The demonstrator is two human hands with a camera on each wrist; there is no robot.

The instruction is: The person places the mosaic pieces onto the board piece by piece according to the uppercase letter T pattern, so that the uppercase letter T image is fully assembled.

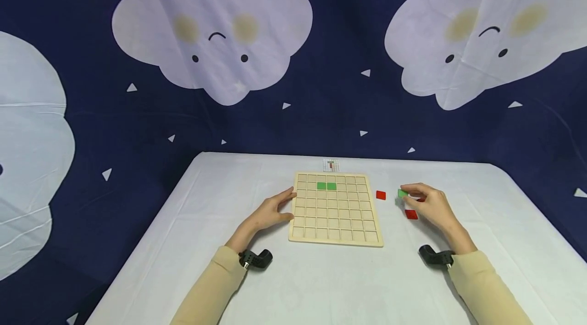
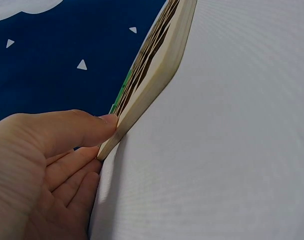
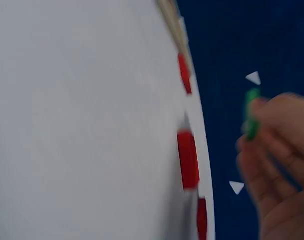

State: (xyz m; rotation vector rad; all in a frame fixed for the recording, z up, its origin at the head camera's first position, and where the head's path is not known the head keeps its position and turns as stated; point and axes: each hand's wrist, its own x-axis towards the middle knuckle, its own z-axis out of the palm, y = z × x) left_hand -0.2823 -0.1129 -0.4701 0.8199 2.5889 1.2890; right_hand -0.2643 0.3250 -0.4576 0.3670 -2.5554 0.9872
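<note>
A square wooden grid board (image 1: 295, 237) lies on the table, with two green tiles (image 1: 326, 186) side by side in a row near its far edge. My left hand (image 1: 270, 212) touches the board's left edge, thumb and fingers spread along it; the left wrist view shows the thumb against the wooden rim. Right of the board, my right hand (image 1: 431, 206) pinches a green tile (image 3: 251, 114) between thumb and fingers, raised above the table. Below that hand lies a red tile (image 1: 411, 214), and another is partly hidden by the fingers.
Between the board and my right hand lies one more red tile (image 1: 381, 195). A small printed grid card (image 1: 331, 165) lies behind the board's far edge. The white-covered table (image 1: 321, 284) ends at a dark blue cloth (image 1: 339, 126) with clouds.
</note>
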